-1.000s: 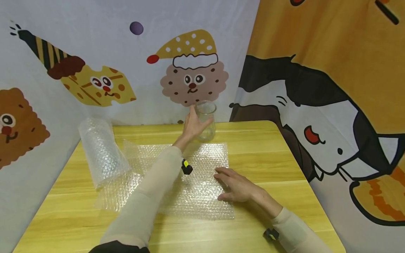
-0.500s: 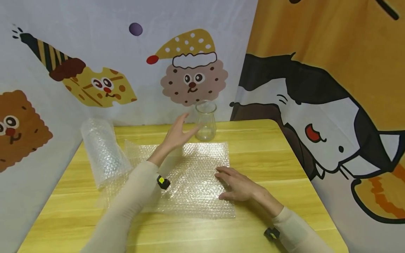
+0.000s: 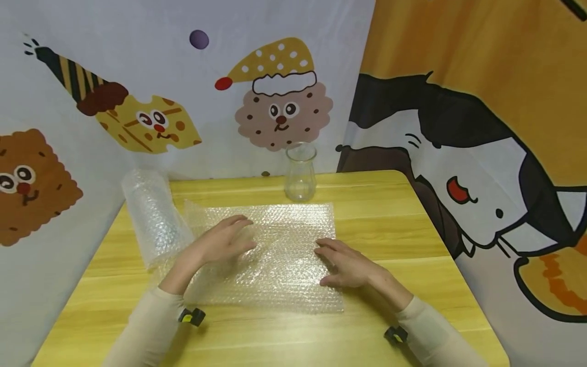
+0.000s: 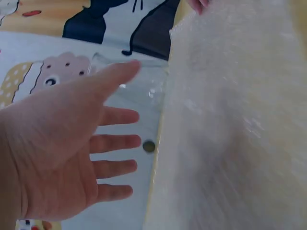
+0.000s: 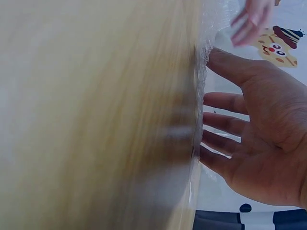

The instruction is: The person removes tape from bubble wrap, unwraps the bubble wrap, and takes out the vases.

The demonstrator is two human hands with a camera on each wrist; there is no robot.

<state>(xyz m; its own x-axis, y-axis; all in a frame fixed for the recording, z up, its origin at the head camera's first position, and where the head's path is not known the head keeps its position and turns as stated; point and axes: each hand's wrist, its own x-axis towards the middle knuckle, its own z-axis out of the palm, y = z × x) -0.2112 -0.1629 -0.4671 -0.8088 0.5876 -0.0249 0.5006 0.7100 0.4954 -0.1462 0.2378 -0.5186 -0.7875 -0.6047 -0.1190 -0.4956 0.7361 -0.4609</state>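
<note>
One wide left hand [image 3: 222, 240] hovered over bubble wrap [image 3: 286, 275], wide right hand [image 3: 347, 264] touched it — glass jar [image 3: 300, 178] stood near surface's [image 3: 390, 219] far edge.

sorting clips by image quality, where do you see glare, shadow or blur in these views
Head view: bright glints speckle the flat bubble wrap sheet; left wrist view: that sheet looks soft and hazy, with a dim shadow on it; right wrist view: the left hand at the top is blurred, and dark shadow lies on the table near the right hand.
</note>
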